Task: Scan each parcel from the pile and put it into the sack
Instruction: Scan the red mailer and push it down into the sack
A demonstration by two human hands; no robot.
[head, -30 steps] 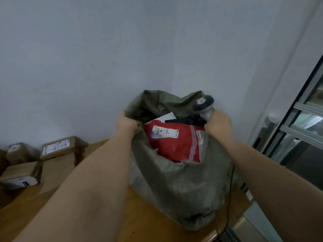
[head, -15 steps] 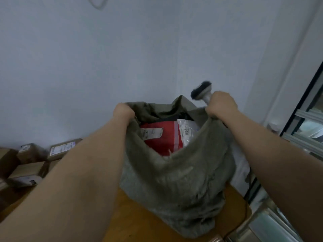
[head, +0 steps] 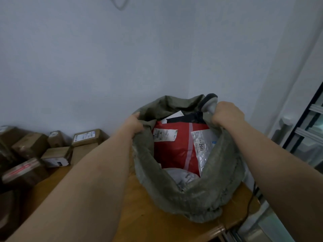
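Note:
An olive-green woven sack (head: 197,193) stands on the wooden table (head: 145,222) with its mouth held wide. My left hand (head: 133,124) grips the left rim. My right hand (head: 226,114) grips the right rim together with the handle of a grey barcode scanner (head: 208,101), whose head sticks up above my fist. Inside the sack lie a red parcel (head: 173,154) with a white label, a clear bubble mailer (head: 203,149) marked 2011, a black bag (head: 187,117) at the back and a grey bag (head: 181,175) in front.
A pile of brown cardboard boxes (head: 57,145) sits on the table's left side against the pale wall. A black cable (head: 253,194) runs down by the table's right edge. A glass door with a dark frame (head: 309,130) stands at the right.
Both hands had lifted the sack's rim, then lowered it again. The mouth now gapes wider and more of the parcels inside shows. The box pile has come further into view.

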